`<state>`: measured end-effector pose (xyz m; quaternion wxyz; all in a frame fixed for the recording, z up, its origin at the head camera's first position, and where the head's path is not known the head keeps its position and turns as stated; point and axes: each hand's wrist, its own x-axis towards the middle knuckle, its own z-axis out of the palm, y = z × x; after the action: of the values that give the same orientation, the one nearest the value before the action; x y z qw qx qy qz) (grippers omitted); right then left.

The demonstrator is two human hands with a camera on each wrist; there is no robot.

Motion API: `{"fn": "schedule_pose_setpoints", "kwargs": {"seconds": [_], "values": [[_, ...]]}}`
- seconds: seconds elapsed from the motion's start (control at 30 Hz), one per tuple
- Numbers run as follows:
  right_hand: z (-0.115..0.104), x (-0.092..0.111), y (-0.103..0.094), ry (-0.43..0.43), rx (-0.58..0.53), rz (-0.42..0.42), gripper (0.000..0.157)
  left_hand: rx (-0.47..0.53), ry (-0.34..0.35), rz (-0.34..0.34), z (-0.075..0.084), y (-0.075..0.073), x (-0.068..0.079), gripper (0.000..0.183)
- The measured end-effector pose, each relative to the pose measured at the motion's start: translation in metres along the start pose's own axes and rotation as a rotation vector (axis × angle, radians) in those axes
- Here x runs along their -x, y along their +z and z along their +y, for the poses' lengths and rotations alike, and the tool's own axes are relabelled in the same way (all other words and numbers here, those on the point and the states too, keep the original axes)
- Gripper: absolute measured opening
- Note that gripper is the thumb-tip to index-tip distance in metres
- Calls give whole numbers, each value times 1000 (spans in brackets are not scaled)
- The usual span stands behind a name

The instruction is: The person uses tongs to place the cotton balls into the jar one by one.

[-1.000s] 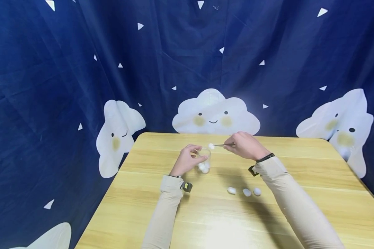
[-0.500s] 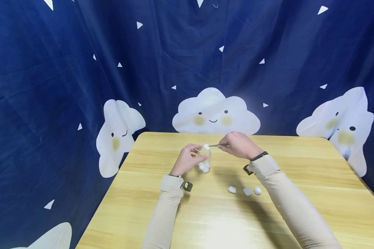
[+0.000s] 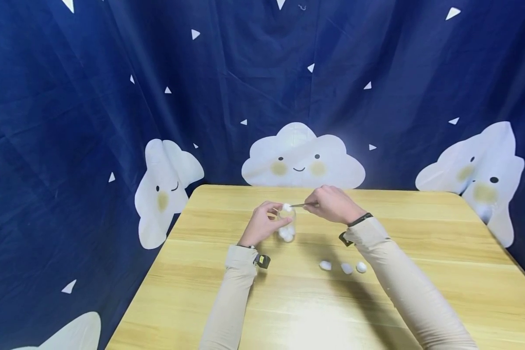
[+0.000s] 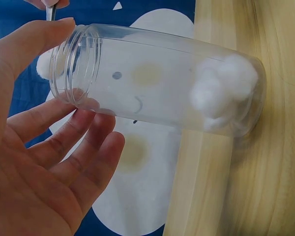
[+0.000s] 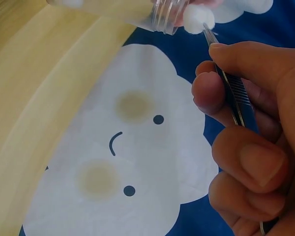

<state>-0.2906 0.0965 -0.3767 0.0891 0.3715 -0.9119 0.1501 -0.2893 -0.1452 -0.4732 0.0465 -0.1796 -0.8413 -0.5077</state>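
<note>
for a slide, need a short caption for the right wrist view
Tweezers in the right hand hold a white cotton ball at a clear jar's mouth.

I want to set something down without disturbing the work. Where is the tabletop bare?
Bare tabletop: left of the left sleeve, right of the right sleeve, and between them, nearer the person than the three white balls. Crowded: the far middle, where the left hand holds the clear jar and tweezers in the right hand hold another ball at its mouth.

Held cotton ball (image 3: pixel 287 207) moved left (above the jar (image 4: pixel 150 76)).
</note>
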Motion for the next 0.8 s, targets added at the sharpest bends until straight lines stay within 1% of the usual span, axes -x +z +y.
{"fn": "schedule_pose_setpoints", "kwargs": {"seconds": [0.3,0.57,0.8], "values": [[0,-1,2,-3,7,-5,24,-4,-3,4,0,0,0,57],[0,-2,4,8,-5,-10,29,-16,-4,-1,-1,1,-1,55],[-1,-1,2,0,1,-6,36,5,8,-9,-3,0,-2,57]]}}
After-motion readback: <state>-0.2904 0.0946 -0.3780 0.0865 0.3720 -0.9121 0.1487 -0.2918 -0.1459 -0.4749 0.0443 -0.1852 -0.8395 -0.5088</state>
